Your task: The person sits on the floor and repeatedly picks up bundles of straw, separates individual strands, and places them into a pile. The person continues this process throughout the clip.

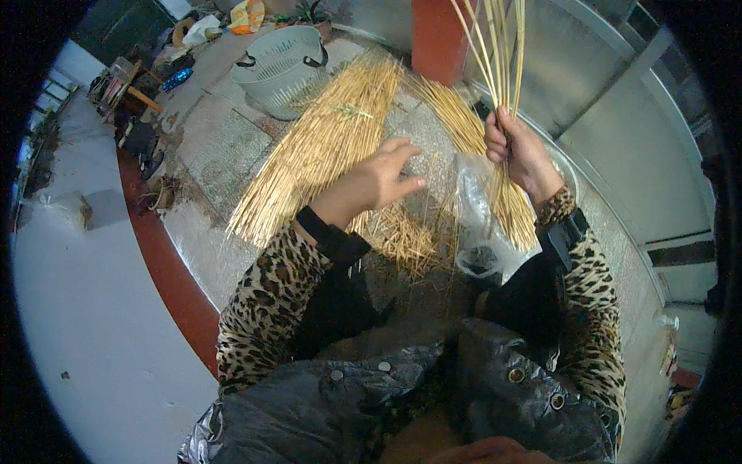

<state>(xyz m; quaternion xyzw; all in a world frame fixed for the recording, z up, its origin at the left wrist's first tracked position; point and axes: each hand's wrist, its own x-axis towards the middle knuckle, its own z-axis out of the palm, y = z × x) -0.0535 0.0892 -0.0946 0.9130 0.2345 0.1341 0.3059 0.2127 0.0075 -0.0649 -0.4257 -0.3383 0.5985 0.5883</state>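
My right hand [515, 149] is closed around a thin bundle of straw stalks [503, 64], raised at the upper right, with stalks also hanging below the fist. My left hand [389, 178] holds nothing; its fingers are spread over the near right side of a large pile of straw stalks [330, 139] on the floor. Short cut straw pieces [408, 240] lie below the left hand. A second bundle of stalks [452, 113] lies on the right, partly hidden behind the right hand. Beside it is a clear plastic bag [474, 194].
A grey-green plastic basket [284, 72] with dark handles stands beyond the large pile. A red pillar [437, 43] rises at the top, beside metal-framed panels [643, 162] on the right. A red floor edge [156, 261] curves along the left, near a flowerpot [161, 194].
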